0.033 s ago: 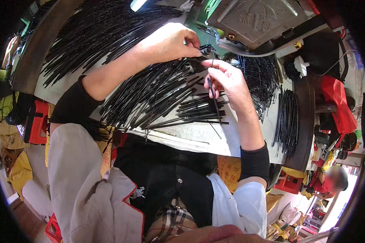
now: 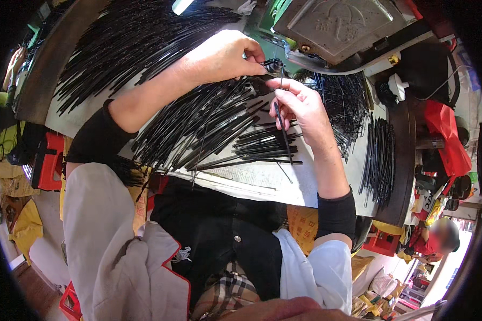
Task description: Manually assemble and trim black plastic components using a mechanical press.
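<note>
My left hand reaches over the table from the left, its thumb and forefinger pinched together beside a small dark metal mechanism. What the pinch holds, if anything, is too small to make out. Just to the right, my right hand has its fingers curled round a thin black rod, which slants down toward the table. A thin dark strip stands up by the right thumb and forefinger. Under and between my forearms lie loose black rods, with a shorter bunch near my right wrist.
A large heap of black rods covers the far left. More thin pieces and a neat bundle lie at the right. A metal machine cover stands at the far edge. Another person is in the right background.
</note>
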`<control>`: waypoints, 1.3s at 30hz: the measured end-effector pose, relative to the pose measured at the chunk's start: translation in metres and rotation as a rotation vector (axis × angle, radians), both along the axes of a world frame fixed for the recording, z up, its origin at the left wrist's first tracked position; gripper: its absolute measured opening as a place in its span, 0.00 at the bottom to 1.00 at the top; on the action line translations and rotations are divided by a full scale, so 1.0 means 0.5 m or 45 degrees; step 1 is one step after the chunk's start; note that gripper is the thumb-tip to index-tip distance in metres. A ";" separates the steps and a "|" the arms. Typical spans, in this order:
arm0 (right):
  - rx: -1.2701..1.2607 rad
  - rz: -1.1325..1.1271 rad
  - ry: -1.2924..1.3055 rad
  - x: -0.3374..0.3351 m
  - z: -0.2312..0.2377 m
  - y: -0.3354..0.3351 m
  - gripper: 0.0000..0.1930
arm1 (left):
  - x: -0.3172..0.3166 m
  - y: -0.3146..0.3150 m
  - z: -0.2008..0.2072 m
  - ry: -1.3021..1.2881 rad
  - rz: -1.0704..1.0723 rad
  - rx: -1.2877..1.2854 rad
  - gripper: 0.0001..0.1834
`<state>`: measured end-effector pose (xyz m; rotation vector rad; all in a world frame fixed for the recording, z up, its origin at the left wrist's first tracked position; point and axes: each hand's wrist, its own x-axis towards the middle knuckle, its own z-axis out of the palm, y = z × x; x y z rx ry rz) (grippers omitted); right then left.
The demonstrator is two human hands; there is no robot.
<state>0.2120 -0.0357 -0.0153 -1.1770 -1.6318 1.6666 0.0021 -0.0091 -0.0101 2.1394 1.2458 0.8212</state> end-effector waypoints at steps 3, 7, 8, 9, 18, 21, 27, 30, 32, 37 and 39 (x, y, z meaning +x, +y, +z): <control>0.034 0.007 0.027 0.003 0.001 0.000 0.16 | 0.006 0.000 -0.001 -0.070 0.008 -0.072 0.16; 0.062 -0.009 0.005 0.006 0.000 0.001 0.16 | 0.015 -0.004 0.005 -0.076 0.041 -0.023 0.17; 0.087 -0.006 -0.008 0.004 0.000 -0.001 0.16 | 0.013 -0.006 0.001 -0.081 0.042 -0.018 0.17; 0.092 -0.005 -0.014 0.001 0.002 -0.004 0.16 | 0.012 -0.008 -0.004 -0.069 0.052 0.076 0.16; 0.052 -0.022 -0.022 0.004 -0.001 0.004 0.16 | 0.016 0.004 -0.013 -0.033 0.060 0.050 0.16; 0.063 -0.012 -0.027 0.004 0.000 0.002 0.16 | 0.014 -0.001 -0.012 -0.051 0.028 0.038 0.16; -0.045 -0.025 0.060 0.006 0.002 0.001 0.15 | 0.006 0.006 -0.003 -0.311 -0.079 -0.578 0.16; -0.135 -0.059 0.135 0.008 -0.003 0.000 0.16 | 0.007 0.004 -0.004 -0.426 -0.102 -0.709 0.16; -0.160 -0.044 0.124 0.005 -0.001 -0.005 0.16 | 0.010 0.002 -0.004 -0.458 -0.108 -0.732 0.16; -0.161 0.258 0.055 -0.006 0.013 -0.023 0.14 | 0.018 -0.010 0.004 -0.283 -0.103 -0.518 0.16; -0.121 0.281 0.014 -0.005 0.009 -0.022 0.13 | 0.029 -0.017 -0.003 -0.224 -0.144 -0.501 0.16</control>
